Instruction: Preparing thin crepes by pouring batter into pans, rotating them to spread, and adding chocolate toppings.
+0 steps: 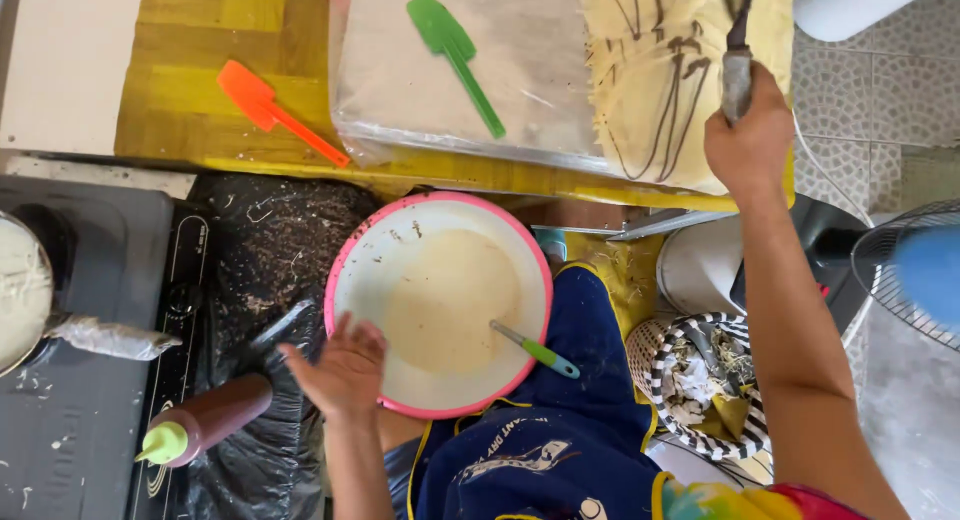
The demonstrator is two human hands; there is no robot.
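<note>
My right hand [748,140] is raised at the upper right, closed around the grey handle of a knife [737,70] whose tip rests on a pale yellow sheet of crepe [650,70] streaked with dark brown sauce lines. My left hand [340,370] hovers with fingers spread at the left rim of a pink-edged white bowl [345,270] that holds pale batter [450,300]. A utensil with a green handle [535,350] leans inside the bowl at its right.
A green spatula [455,60] lies on clear plastic film [400,90]. An orange spatula [275,110] rests on the yellow board [180,110]. A brown squeeze bottle with a yellow-green cap [205,425] lies on crumb-strewn black plastic [270,240]. A black cooktop [80,380] sits left, a striped basket [700,380] right.
</note>
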